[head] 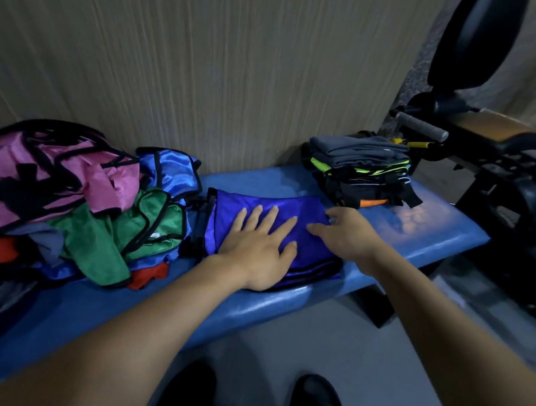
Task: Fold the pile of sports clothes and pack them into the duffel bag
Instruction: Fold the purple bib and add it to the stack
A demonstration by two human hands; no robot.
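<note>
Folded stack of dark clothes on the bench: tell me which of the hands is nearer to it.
Right. The right hand is just in front of the folded stack; the left hand lies flat on the blue garment, farther off.

The surface (416, 224) is glossy mid-blue. On it lies a folded bib (260, 202) of deep royal blue with black trim. The loose pile (72, 197) mixes shiny pink, green and lighter satin blue pieces — each edged in black — with scraps of red and grey beneath. The folded stack (362, 171) is grey on top, then black layers striped with neon green, one orange edge low down. The wall (206, 58) behind is beige with fine vertical streaks — the floor (330, 348) pale grey. The shoes (314, 400) are black.
</note>
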